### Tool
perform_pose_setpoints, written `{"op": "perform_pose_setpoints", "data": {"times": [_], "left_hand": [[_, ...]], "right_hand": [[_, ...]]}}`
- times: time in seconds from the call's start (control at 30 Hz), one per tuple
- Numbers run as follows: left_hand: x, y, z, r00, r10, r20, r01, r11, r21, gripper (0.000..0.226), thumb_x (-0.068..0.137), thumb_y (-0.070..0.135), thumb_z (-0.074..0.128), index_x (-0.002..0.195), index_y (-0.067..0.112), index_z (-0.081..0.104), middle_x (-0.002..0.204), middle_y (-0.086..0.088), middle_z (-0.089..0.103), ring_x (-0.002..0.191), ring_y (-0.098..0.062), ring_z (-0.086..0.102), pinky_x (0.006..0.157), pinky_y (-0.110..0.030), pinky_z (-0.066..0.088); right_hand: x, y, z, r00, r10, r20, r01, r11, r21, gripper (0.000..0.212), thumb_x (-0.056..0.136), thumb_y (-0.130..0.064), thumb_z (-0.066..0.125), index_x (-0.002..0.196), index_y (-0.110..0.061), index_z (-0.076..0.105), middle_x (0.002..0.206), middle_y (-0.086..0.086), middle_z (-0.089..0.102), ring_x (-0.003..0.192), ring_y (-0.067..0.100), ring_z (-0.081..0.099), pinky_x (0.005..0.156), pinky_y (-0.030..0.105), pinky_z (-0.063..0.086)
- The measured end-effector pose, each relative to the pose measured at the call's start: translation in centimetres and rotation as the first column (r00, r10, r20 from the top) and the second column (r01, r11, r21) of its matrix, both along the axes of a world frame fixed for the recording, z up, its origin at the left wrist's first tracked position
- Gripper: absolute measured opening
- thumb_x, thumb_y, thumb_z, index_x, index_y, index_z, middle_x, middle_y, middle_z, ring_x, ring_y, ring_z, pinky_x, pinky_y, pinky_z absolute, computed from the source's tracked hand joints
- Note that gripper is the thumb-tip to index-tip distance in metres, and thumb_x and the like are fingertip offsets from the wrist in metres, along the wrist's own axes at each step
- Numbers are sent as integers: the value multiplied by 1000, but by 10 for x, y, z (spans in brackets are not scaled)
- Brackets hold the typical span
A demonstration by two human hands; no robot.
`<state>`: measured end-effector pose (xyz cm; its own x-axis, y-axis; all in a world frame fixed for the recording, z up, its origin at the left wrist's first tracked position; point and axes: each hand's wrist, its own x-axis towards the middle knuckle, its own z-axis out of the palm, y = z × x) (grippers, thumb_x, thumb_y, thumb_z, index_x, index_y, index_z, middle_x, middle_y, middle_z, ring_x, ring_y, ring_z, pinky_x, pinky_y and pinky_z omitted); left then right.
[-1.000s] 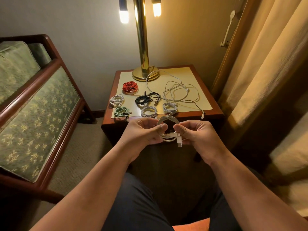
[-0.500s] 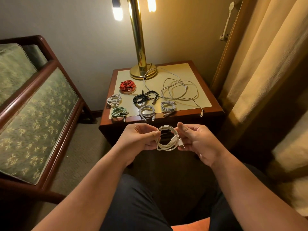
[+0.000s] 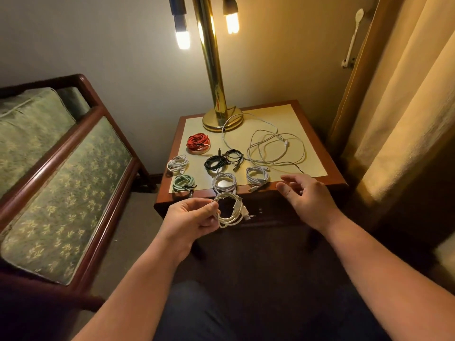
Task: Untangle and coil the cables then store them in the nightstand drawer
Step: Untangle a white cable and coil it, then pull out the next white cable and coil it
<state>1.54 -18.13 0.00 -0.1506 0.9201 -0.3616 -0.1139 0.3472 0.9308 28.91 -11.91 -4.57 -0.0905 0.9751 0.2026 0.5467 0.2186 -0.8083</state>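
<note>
My left hand [image 3: 190, 217] pinches a coiled white cable [image 3: 231, 212] in front of the nightstand [image 3: 248, 193]. My right hand [image 3: 307, 195] hovers empty with relaxed fingers at the nightstand's front right edge. On the top lie several coiled cables: a red one [image 3: 198, 143], a black one [image 3: 222, 160], a green one [image 3: 183, 182] and white ones [image 3: 177, 163] [image 3: 224, 181] [image 3: 257, 175]. A loose white cable tangle [image 3: 275, 148] spreads at the right. The drawer front is dark and hard to make out.
A brass lamp [image 3: 216, 94] stands at the back of the nightstand with two lit bulbs. A green upholstered wooden bench [image 3: 61, 173] is on the left. Curtains [image 3: 406, 107] hang on the right. My knees are below.
My right hand let go of the white coil and moved right and up toward the nightstand edge. My left hand now holds the coil alone.
</note>
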Motion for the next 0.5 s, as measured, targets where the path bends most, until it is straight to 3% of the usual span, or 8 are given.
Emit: {"op": "perform_pose_setpoints", "data": {"times": [0.07,0.2,0.33,0.5], "left_hand": [[1,9,4,1000,27,3,-27,1000,9,10,88,7,74,97,2,74,77,-13,72,62,-15,65,63,-33,61],[4,36,16,998,49,-41,-48,999,24,9,88,7,75,95,2,74,78,-14,73,63,-17,66,66,-35,62],[9,81,27,975,47,-217,-27,995,93,13,89,8,76,98,0,73,83,-16,73,67,-20,69,67,-35,62],[30,161,43,901,10,-434,68,984,163,5,94,10,71,97,7,72,90,-15,74,79,-24,74,73,-34,64]], "right_hand": [[10,31,-10,973,12,229,-29,997,70,55,95,-47,64,140,-16,58,144,9,56,134,26,49,109,34,37],[22,85,-24,809,106,579,-63,994,-93,83,92,-68,53,160,-33,21,170,7,12,157,29,9,126,49,14],[25,122,-33,685,243,687,-97,965,-244,88,89,-79,42,160,-42,5,172,3,-5,158,25,-7,127,53,2],[22,137,-44,681,233,694,-98,969,-228,90,85,-86,33,160,-44,10,172,2,-3,158,24,-7,126,55,-3]]}}
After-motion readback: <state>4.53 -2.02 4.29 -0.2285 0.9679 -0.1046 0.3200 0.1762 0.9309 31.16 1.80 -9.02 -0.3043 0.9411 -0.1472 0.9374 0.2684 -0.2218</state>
